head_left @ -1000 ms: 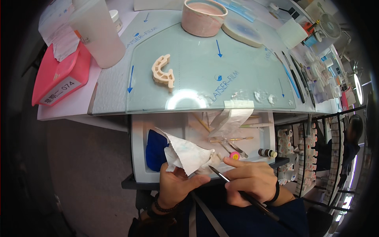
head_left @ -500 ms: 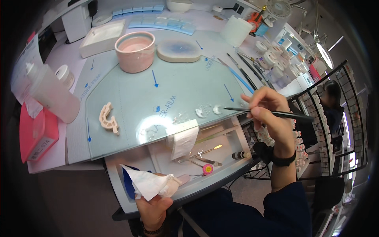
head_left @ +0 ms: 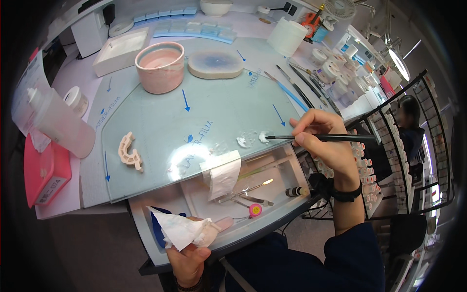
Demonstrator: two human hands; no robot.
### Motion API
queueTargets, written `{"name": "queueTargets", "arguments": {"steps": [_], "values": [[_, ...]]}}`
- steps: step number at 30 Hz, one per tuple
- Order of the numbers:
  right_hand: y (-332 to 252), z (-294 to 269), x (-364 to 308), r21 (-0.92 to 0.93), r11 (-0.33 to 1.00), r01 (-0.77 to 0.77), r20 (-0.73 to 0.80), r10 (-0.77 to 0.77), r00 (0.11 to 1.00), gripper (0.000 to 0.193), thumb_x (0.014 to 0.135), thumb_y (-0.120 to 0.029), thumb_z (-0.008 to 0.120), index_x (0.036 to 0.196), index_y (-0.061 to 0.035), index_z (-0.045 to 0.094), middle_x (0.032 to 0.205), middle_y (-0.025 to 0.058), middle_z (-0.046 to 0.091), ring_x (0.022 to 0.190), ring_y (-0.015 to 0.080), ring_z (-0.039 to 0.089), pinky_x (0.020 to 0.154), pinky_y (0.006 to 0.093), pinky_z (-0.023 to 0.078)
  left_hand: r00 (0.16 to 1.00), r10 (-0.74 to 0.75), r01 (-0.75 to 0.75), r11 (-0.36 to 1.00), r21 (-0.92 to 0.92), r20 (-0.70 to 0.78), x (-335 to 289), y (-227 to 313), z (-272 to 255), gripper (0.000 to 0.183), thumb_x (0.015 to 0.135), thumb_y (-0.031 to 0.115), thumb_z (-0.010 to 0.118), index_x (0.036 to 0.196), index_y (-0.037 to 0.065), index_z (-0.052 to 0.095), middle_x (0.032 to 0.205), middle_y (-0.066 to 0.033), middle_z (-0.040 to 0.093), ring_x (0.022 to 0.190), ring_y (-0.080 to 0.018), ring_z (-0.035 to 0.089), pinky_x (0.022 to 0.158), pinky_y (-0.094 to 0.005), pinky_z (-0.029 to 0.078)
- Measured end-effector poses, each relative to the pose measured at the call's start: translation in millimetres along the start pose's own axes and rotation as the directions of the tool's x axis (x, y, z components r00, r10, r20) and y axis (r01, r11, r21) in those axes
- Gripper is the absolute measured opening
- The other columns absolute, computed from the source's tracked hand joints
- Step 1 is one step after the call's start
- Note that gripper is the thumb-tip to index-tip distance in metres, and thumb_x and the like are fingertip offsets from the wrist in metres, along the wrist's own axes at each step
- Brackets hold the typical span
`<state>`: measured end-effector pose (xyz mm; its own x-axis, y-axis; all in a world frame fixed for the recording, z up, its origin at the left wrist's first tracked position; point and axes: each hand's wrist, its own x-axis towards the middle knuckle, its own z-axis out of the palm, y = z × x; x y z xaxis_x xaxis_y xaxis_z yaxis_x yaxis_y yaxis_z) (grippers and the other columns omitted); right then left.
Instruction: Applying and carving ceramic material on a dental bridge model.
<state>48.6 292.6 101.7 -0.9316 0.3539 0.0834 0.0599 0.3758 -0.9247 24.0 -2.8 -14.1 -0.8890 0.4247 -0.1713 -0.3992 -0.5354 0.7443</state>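
Black and thin, one brush (head_left: 321,138) sits pinched in the fingers (head_left: 302,138) of the right hand (head_left: 323,143), over the right edge of the glass slab (head_left: 194,121). Its long axis runs nearly level, left to right; the tip points left, at two small white dabs (head_left: 253,140) on the slab, and whether it touches them is hard to make out. The far end of the handle runs on past the hand to the right.

One crumpled white tissue (head_left: 180,229) is clenched in the left hand (head_left: 189,258) at the near edge, in front of the open drawer (head_left: 272,194). The tissue hides most of the fingers, and a blue thing (head_left: 158,226) behind it is mostly covered.

On the slab lies one pink dental arch (head_left: 129,152), near the left edge, well apart from the brush. One strip of white paper (head_left: 224,175) hangs over the near edge of the slab into the drawer, where a few thin tools (head_left: 245,192), one small dark vial (head_left: 294,191) and one pink disc (head_left: 255,209) lie.

Farther off on the counter (head_left: 92,82) stand one pink bowl (head_left: 160,66), one flat oval stone (head_left: 215,64), and one squeeze bottle (head_left: 58,124) at the left beside one red box (head_left: 44,170). Many small jars (head_left: 335,73) at the far right are too small to count.
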Motion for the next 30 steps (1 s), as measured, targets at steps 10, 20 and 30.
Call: {"name": "queueTargets", "arguments": {"steps": [10, 20, 30], "values": [[-12.1, 18.9, -14.3, 0.090, 0.981, 0.174, -0.019, -0.173, 0.985, 0.016, 0.073, -0.008, 0.064, 0.084, -0.0001, 0.055, 0.079, 0.0035, 0.056, 0.071, 0.0074, 0.053, 0.093, 0.0319, 0.040, 1.000, -0.015, 0.014, 0.998, -0.054, -0.009, -2.3, 0.8, -9.1, 0.066, 0.062, 0.007, 0.079, 0.117, -0.004, 0.045, 0.109, -0.0134, 0.054, 0.103, -0.0227, 0.052, 0.093, -0.0357, 0.040], [-24.8, 108.3, -62.0, 0.039, 0.900, 0.435, 0.466, -0.401, 0.789, 0.014, 0.067, 0.002, 0.061, 0.080, -0.0049, 0.062, 0.076, 0.0078, 0.062, 0.093, 0.0290, 0.064, 0.096, 0.0448, 0.041, 0.992, -0.040, 0.052, 0.993, -0.103, 0.121, -2.1, 6.3, -12.7, 0.053, 0.069, -0.006, 0.069, 0.117, -0.009, 0.046, 0.114, -0.0161, 0.054, 0.106, -0.0232, 0.054, 0.094, -0.0368, 0.042], [-15.2, 118.0, -65.1, -0.103, 0.790, 0.604, 0.363, -0.536, 0.762, 0.015, 0.062, 0.002, 0.062, 0.075, -0.0066, 0.061, 0.073, 0.0042, 0.059, 0.096, 0.0284, 0.063, 0.090, 0.0419, 0.047, 0.990, -0.065, 0.081, 0.990, -0.119, 0.127, 0.2, 7.2, -9.1, 0.050, 0.070, -0.005, 0.068, 0.115, -0.012, 0.046, 0.111, -0.0176, 0.055, 0.103, -0.0221, 0.056, 0.091, -0.0345, 0.044]]}}
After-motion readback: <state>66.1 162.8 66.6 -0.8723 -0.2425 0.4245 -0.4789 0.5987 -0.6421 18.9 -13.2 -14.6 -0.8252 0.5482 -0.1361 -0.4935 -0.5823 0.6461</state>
